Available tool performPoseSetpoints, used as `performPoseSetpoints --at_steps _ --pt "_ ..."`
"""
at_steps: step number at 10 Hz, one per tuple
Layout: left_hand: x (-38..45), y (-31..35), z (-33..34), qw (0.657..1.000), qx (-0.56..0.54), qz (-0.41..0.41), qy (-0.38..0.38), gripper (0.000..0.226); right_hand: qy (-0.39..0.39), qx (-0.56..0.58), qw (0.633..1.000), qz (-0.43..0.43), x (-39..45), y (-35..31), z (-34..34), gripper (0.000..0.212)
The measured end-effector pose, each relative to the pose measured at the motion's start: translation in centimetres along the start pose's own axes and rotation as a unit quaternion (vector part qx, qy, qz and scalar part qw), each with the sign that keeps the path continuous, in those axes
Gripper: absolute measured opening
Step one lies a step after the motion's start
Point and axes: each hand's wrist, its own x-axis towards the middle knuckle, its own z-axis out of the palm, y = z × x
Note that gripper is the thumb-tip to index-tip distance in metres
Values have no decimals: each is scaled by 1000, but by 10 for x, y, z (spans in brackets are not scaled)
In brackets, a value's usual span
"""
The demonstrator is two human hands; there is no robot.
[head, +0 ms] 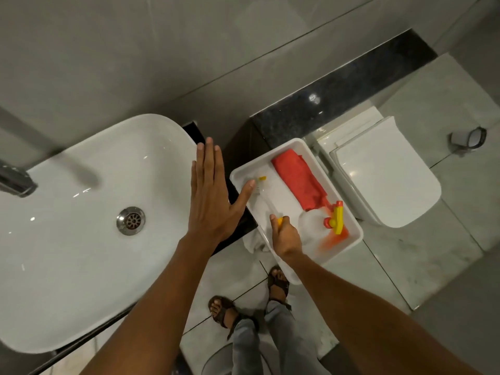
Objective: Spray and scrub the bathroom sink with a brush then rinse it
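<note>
The white oval sink fills the left, with a metal drain in its middle and a chrome tap at the left edge. My left hand hovers flat and open over the sink's right rim. To the right, a white tray holds a clear brush with a yellow tip, a red cloth and a clear spray bottle with a red and yellow trigger. My right hand is closed around the yellow end of the brush handle inside the tray.
A closed white toilet stands right of the tray, below a black stone ledge. A toilet roll holder is on the far right wall. My sandalled feet stand on the grey floor tiles.
</note>
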Motion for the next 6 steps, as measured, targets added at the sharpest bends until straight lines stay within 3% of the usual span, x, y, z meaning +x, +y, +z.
performPoseSetpoints --at_steps 3,6 --pt "0 -4 0 1000 -3 13 -5 98 -1 14 999 33 13 4 9 54" --pt "1 -5 1 1000 24 18 -5 98 51 68 996 13 7 -6 0 46"
